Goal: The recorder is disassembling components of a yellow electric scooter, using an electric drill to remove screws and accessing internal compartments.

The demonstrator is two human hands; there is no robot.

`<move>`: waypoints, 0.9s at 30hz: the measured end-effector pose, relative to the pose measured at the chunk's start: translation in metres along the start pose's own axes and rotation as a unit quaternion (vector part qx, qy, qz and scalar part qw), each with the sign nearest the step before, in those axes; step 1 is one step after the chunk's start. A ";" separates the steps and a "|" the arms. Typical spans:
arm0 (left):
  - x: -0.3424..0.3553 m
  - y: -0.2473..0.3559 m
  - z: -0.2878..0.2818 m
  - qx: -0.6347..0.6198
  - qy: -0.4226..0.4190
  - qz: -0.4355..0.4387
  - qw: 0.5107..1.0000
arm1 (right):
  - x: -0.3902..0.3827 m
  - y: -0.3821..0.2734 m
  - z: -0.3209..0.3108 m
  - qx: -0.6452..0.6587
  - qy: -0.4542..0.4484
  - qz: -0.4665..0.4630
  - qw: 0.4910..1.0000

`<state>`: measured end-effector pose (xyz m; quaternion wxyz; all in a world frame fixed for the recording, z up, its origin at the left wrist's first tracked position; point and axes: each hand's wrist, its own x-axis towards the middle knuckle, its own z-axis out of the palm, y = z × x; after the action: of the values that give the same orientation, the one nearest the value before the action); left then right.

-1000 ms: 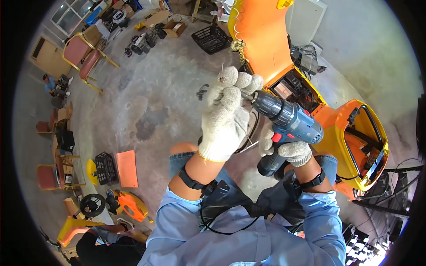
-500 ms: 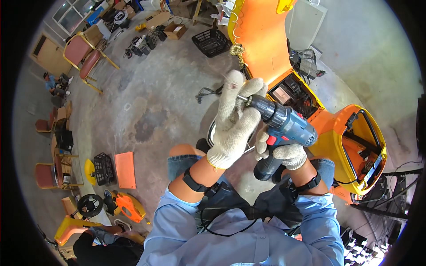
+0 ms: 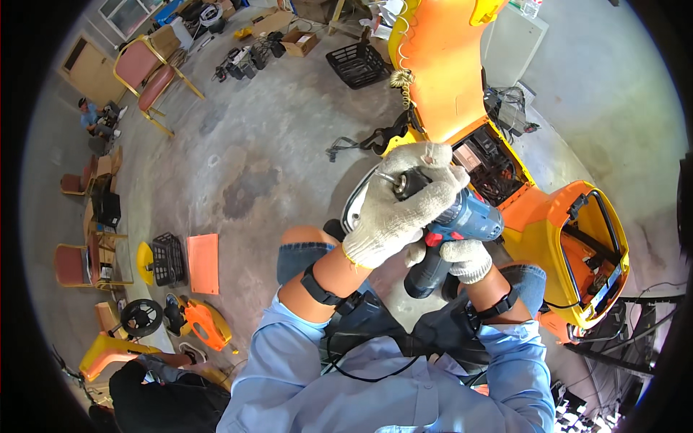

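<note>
A blue and black cordless drill (image 3: 482,219) is held in front of me, its nose toward the upper left. My left hand (image 3: 404,206), in a white knit glove, is closed around the black chuck, with fingers wrapped over it. A short metal bit (image 3: 387,177) pokes out past that hand. My right hand (image 3: 468,260), gloved too, grips the drill by its dark handle, near the red trigger; some of its fingers are hidden behind the handle. Just beyond the drill stands an orange and yellow vehicle body (image 3: 449,79), with an open compartment (image 3: 495,162) full of wiring.
To the right is a yellow-framed vehicle end (image 3: 613,252). A black crate (image 3: 357,65) sits on the floor ahead. On the left are an orange panel (image 3: 203,264), another black crate (image 3: 168,260) and chairs (image 3: 148,79). A person in dark clothing (image 3: 162,393) is at lower left.
My left hand has gone from spread fingers beside the bit to wrapping around the chuck. The drill has shifted slightly left and down, still in my right hand. The view has shifted a little.
</note>
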<state>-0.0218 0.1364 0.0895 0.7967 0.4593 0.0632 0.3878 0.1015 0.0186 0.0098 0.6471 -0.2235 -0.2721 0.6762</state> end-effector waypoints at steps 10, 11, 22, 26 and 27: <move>0.001 -0.008 -0.012 -0.036 -0.066 0.039 0.996 | 0.009 0.019 0.017 0.150 -0.124 0.023 0.981; 0.001 -0.009 -0.013 -0.050 -0.076 0.060 0.994 | 0.010 0.023 0.018 0.158 -0.134 0.018 0.978; 0.000 -0.014 -0.013 -0.039 -0.030 0.022 0.999 | 0.008 0.022 0.019 0.140 -0.098 0.029 0.985; -0.001 -0.013 -0.011 -0.025 -0.025 0.013 0.999 | 0.007 0.024 0.016 0.138 -0.107 0.026 0.984; -0.001 -0.016 -0.013 -0.026 -0.040 0.029 0.998 | 0.007 0.024 0.016 0.140 -0.113 0.026 0.983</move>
<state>-0.0198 0.1401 0.0695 0.7987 0.4547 0.0079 0.3940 0.0726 0.0242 0.0066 0.6190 -0.0597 -0.2403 0.7454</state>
